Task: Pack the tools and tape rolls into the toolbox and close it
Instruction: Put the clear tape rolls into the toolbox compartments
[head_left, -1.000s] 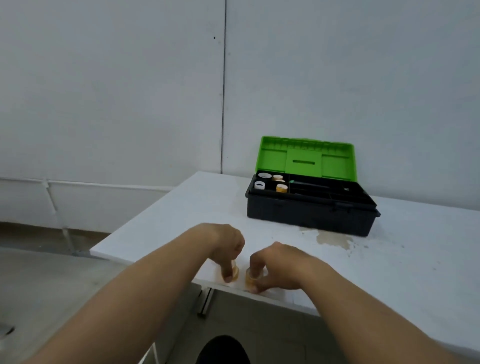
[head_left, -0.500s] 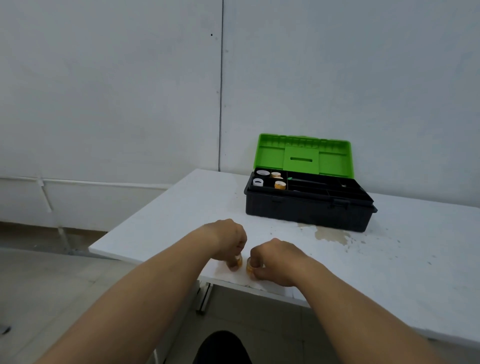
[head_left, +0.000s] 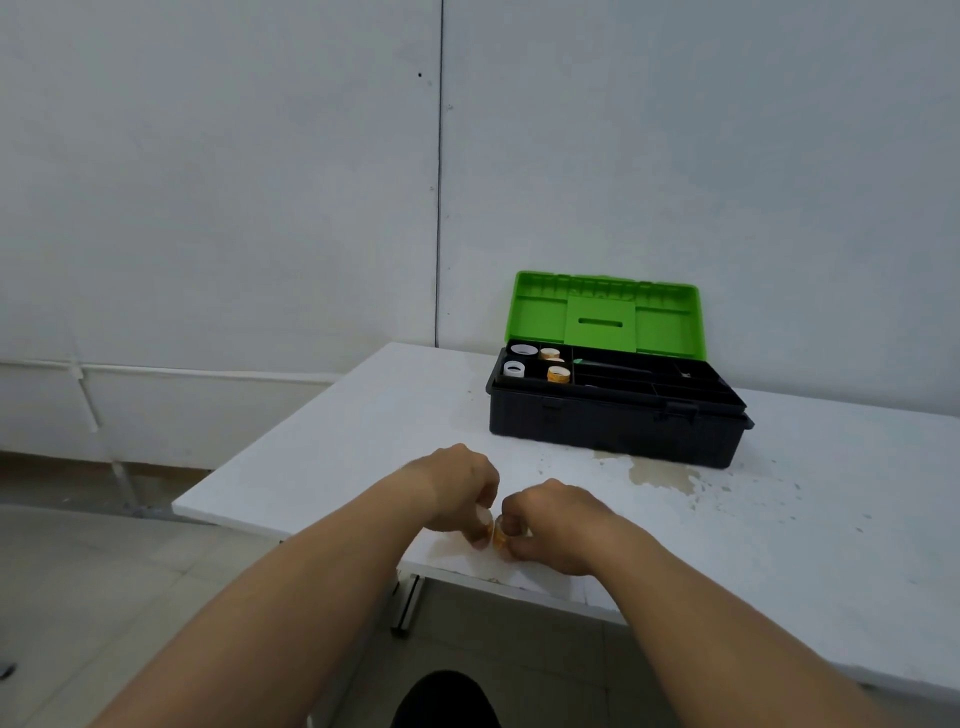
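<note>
A black toolbox (head_left: 613, 426) stands open on the white table (head_left: 363, 436), its green lid (head_left: 605, 314) raised against the wall. In its left compartments sit two white tape rolls (head_left: 514, 369) and orange tape rolls (head_left: 558, 373); dark tools (head_left: 618, 366) lie in the long middle slot. Near the table's front edge my left hand (head_left: 460, 488) pinches a small orange tape roll (head_left: 487, 530), mostly hidden by the fingers. Right beside it my right hand (head_left: 556, 525) grips a second orange tape roll (head_left: 500, 538). The two rolls almost touch.
A brownish stain (head_left: 660, 475) and specks mark the table in front of the toolbox. The table's left corner (head_left: 179, 506) overhangs a tiled floor. A white pipe (head_left: 156, 370) runs along the wall at the left. A metal table leg (head_left: 408, 603) shows below.
Both hands have moved a little away from the front edge with their rolls and drawn closer together. The camera has tilted slightly, shifting the toolbox in view.
</note>
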